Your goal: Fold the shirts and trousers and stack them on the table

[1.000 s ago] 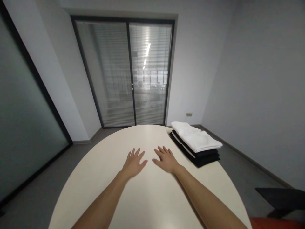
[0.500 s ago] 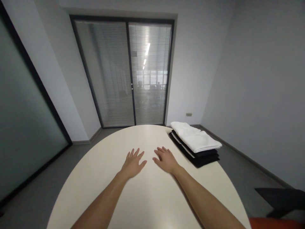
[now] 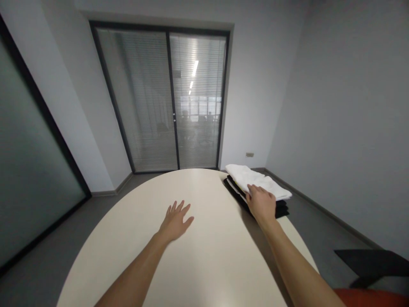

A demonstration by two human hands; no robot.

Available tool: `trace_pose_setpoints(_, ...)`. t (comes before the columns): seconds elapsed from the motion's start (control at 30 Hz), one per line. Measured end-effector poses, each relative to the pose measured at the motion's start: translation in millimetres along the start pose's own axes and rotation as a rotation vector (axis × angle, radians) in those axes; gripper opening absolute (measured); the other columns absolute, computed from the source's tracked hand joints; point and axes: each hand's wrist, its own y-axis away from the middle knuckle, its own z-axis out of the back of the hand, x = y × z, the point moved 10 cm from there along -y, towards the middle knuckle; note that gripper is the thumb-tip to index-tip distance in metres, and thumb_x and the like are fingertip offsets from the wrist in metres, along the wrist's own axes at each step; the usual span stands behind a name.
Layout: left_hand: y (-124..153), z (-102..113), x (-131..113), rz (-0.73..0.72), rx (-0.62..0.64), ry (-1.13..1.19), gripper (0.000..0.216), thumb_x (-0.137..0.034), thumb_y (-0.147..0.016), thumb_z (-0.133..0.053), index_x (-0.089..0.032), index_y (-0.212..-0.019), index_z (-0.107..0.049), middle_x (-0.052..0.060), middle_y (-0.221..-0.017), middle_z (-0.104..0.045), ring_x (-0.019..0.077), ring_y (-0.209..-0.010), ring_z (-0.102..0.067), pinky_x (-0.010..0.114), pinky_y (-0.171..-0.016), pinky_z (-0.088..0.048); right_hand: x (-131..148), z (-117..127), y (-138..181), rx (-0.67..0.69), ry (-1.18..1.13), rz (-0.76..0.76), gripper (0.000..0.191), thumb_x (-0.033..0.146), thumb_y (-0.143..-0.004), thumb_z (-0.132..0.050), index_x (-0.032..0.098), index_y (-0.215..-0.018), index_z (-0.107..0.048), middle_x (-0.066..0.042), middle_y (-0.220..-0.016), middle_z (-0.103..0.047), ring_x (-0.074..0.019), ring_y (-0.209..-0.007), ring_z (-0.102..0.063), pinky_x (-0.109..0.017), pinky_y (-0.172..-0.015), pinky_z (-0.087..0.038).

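Cloths (image 3: 282, 207) stacked at round table's (image 3: 204, 264) right edge; right hand's (image 3: 262, 204) bent fingers on white cloth (image 3: 263, 181), pinch unclear; left hand's (image 3: 174, 221) fingers spread.

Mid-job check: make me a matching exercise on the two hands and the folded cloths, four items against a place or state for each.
Column one
1. Left hand
2. Right hand
3. White cloth
4. Black cloths

Column two
A. Folded, beneath the white one
B. Fingers at the white cloth's near edge
C. Folded, uppermost in the pile
D. Spread open at the table, apart from the cloths

Pairs: 1-D, 2-B, 3-C, 4-A
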Motion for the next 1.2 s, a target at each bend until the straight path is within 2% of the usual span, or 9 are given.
trace_pose_setpoints(0.2,-0.3,19.9,-12.6,-0.023,-0.192,0.392,0.057,-0.049,-0.097,-0.042,-0.021,-0.146,-0.045,0.009,-0.151,-0.048,0.0261,-0.143,-0.039,0.045,-0.121,-0.021,26.3,43.0,-2.4,-0.123,-0.113,0.122,0.041,0.027,-0.1,-0.035,0.016,-0.133,-0.057,-0.015,-0.124,-0.068,-0.0293,-0.114,-0.059,-0.042,-0.092,-0.036)
trace_pose_setpoints(0.3,-3.6,12.4,-17.8,0.058,-0.166,0.957,0.068,-0.057,-0.098,-0.038,-0.022,-0.155,-0.025,0.014,-0.151,-0.047,0.0241,-0.135,-0.05,0.044,-0.114,-0.035,75.6,73.7,17.0,-0.156,-0.252,0.322,0.039,0.026,-0.098,-0.041,0.018,-0.131,-0.061,-0.013,-0.125,-0.068,-0.0276,-0.113,-0.059,-0.04,-0.093,-0.036)
trace_pose_setpoints(0.4,-7.5,-2.2,-15.8,0.156,-0.141,1.379,0.078,-0.063,-0.096,-0.036,-0.026,-0.158,-0.006,0.015,-0.153,-0.043,0.0259,-0.128,-0.057,0.047,-0.107,-0.043,137.9,76.1,52.7,0.067,-0.41,0.57,0.035,0.029,-0.094,-0.05,0.021,-0.124,-0.066,-0.009,-0.115,-0.073,-0.025,-0.105,-0.064,-0.036,-0.088,-0.04)
trace_pose_setpoints(0.53,-2.1,8.9,19.1,0.264,-0.425,1.105,0.076,-0.054,-0.087,-0.06,-0.017,-0.147,-0.035,0.018,-0.148,-0.048,0.029,-0.136,-0.048,0.045,-0.115,-0.035,177.5,36.1,93.5,0.531,-0.496,0.632,0.032,0.049,-0.093,-0.054,0.029,-0.112,-0.071,0.0,-0.089,-0.077,-0.0201,-0.083,-0.07,-0.029,-0.073,-0.043)
trace_pose_setpoints(0.63,9.4,29.9,23.3,0.255,-0.584,0.654,0.065,-0.042,-0.083,-0.067,-0.015,-0.139,-0.049,0.02,-0.157,-0.032,0.0342,-0.146,-0.03,0.049,-0.119,-0.026,159.1,7.0,84.8,0.54,-0.361,0.476,0.031,0.043,-0.094,-0.053,0.025,-0.11,-0.071,-0.005,-0.096,-0.076,-0.0234,-0.09,-0.069,-0.03,-0.072,-0.043)
trace_pose_setpoints(0.7,13.0,36.9,8.3,0.177,-0.581,0.451,0.061,-0.04,-0.086,-0.064,-0.017,-0.141,-0.051,0.017,-0.161,-0.024,0.0342,-0.149,-0.024,0.05,-0.119,-0.025,136.1,-5.1,68.7,0.441,-0.263,0.343,0.034,0.039,-0.094,-0.052,0.018,-0.115,-0.069,-0.012,-0.109,-0.072,-0.027,-0.101,-0.066,-0.032,-0.077,-0.044)
trace_pose_setpoints(0.87,11.2,22.9,-34.7,-0.016,-0.311,0.237,0.04,-0.041,-0.087,-0.063,-0.022,-0.121,-0.07,0.012,-0.143,-0.056,0.0358,-0.141,-0.038,0.056,-0.117,-0.026,117.2,-39.4,58.7,0.503,-0.35,0.298,0.026,0.035,-0.089,-0.058,0.016,-0.101,-0.071,-0.012,-0.102,-0.071,-0.0253,-0.1,-0.062,-0.031,-0.082,-0.043)
trace_pose_setpoints(1.03,13.2,35.6,-37.6,-0.022,-0.33,0.422,0.022,-0.032,-0.091,-0.056,-0.023,-0.09,-0.076,0.011,-0.122,-0.07,0.0324,-0.129,-0.052,0.053,-0.112,-0.031,124.7,-41.7,59.3,0.485,-0.563,0.29,0.018,0.031,-0.089,-0.058,0.016,-0.09,-0.068,-0.007,-0.084,-0.069,-0.0196,-0.08,-0.059,-0.029,-0.073,-0.041)
trace_pose_setpoints(1.2,23.6,62.6,11.7,0.283,-0.63,1.101,0.022,-0.041,-0.081,-0.063,-0.02,-0.08,-0.068,0.003,-0.078,-0.07,0.0232,-0.082,-0.065,0.038,-0.085,-0.049,146.8,-10.0,64.4,0.526,-1.074,0.37,0.033,0.045,-0.096,-0.052,0.019,-0.115,-0.061,-0.006,-0.106,-0.068,-0.018,-0.091,-0.061,-0.03,-0.08,-0.046)
